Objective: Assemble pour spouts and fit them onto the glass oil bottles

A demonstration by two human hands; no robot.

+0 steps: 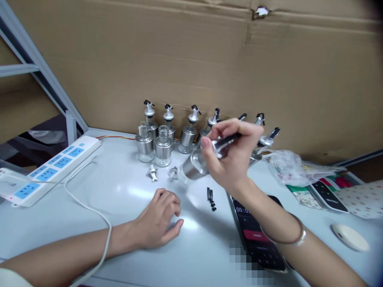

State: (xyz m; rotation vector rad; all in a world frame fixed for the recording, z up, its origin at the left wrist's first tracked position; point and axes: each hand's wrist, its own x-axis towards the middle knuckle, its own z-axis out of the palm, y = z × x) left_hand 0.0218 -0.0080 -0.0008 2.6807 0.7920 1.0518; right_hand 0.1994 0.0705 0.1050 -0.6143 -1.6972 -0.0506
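My right hand (235, 153) grips a glass and steel bottle (191, 166) by its spout end, with the bottle tilted and its base toward the left. My left hand (160, 219) rests on the table with its fingers loosely curled and apart, holding nothing. Two bottles without spouts (145, 146) (163, 149) stand ahead of it. Behind them is a row of several bottles with black-tipped pour spouts (188, 137). A loose silver spout (153, 173) and a small round metal piece (172, 172) lie in front. Small black parts (211, 198) lie between my hands.
On the left lies a white power strip (60, 169) with a white cable (89, 207). A phone (260, 239) lies under my right forearm. Plastic bags (287, 165), a dark-faced device (327, 195) and a white oval object (350, 237) are at right. Cardboard (179, 59) stands behind.
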